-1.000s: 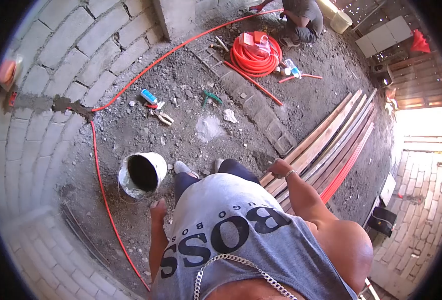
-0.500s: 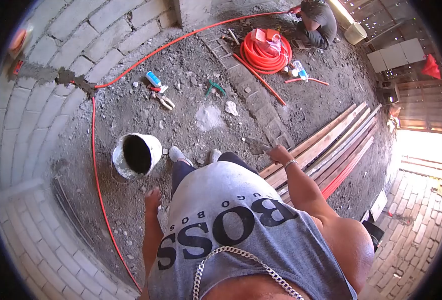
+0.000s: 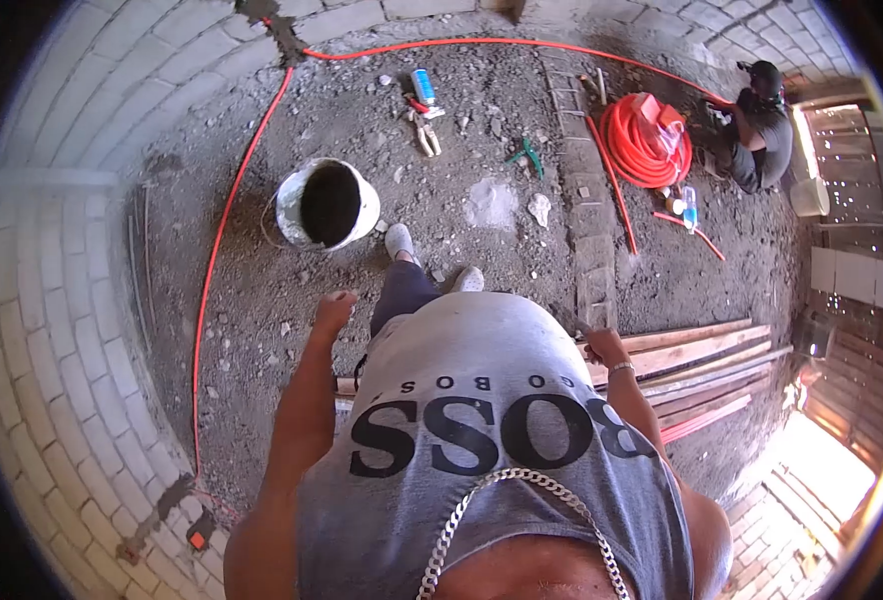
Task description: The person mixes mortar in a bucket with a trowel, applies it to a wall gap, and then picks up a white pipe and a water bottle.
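Observation:
My left hand (image 3: 334, 310) hangs at my side with its fingers curled in and nothing in it, above bare dirt just below a white bucket (image 3: 327, 205) with a dark inside. On the other side, my right hand (image 3: 604, 347) is closed over the near end of a stack of wooden planks (image 3: 707, 350). It seems to grip a trowel, whose blade is mostly hidden by my grey shirt. My shoes (image 3: 399, 240) point toward the bucket.
A curved block wall (image 3: 52, 300) rings the dirt floor, with an orange conduit (image 3: 217, 250) along its foot. Pliers (image 3: 427, 135), a blue tube (image 3: 423, 86) and a green tool (image 3: 527, 153) lie beyond. A crouching person (image 3: 762, 140) works beside an orange coil (image 3: 642, 140).
My view has swung to the left, so the bucket, tools and coil now sit higher and further right. My right hand with the trowel has dropped closer to my body.

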`<state>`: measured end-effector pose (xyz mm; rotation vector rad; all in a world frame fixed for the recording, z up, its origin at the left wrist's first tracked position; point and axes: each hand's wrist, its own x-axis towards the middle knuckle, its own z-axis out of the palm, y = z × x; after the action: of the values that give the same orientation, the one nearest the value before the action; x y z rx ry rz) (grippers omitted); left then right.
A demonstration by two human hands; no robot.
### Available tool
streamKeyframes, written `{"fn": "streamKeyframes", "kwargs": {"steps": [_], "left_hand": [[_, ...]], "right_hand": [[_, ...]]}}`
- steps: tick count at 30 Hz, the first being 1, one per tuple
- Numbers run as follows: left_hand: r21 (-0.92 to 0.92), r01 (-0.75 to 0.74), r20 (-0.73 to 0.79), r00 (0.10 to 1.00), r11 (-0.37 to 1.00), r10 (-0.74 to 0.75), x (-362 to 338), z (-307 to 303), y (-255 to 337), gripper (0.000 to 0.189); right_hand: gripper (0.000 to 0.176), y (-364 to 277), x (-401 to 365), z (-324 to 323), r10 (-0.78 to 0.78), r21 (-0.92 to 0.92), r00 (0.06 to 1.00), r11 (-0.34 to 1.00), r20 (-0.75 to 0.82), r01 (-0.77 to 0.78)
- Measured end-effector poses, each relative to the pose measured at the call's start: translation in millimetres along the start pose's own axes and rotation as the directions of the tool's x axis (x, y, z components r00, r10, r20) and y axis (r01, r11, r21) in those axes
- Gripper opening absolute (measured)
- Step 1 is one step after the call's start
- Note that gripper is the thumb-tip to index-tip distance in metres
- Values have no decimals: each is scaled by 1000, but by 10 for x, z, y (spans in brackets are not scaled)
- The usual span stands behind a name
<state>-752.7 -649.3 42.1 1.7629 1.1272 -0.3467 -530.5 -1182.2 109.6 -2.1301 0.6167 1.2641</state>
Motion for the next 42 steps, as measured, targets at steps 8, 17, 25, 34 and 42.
{"fn": "streamKeyframes", "kwargs": {"steps": [8, 17, 25, 34, 42], "left_hand": [[114, 20, 37, 999, 993, -25, -98, 78, 66, 41], [-43, 90, -7, 996, 995, -91, -94, 84, 103, 48], [-61, 92, -9, 996, 994, -93, -81, 103, -5, 46], [-81, 115, -5, 993, 990, -116, -220, -15, 200, 42], [29, 98, -18, 995, 995, -98, -80, -281, 25, 43]], "right_hand": [[39, 142, 27, 53, -22, -37, 1000, 999, -6, 22], [25, 63, 190, 74, -255, -382, 964, 886, 73, 263], [42, -97, 121, 81, -110, -239, 994, 965, -9, 105], [38, -66, 256, 34, -253, -298, 964, 917, 79, 265], [36, -902, 495, 236, -538, -537, 823, 647, 180, 541]]}}
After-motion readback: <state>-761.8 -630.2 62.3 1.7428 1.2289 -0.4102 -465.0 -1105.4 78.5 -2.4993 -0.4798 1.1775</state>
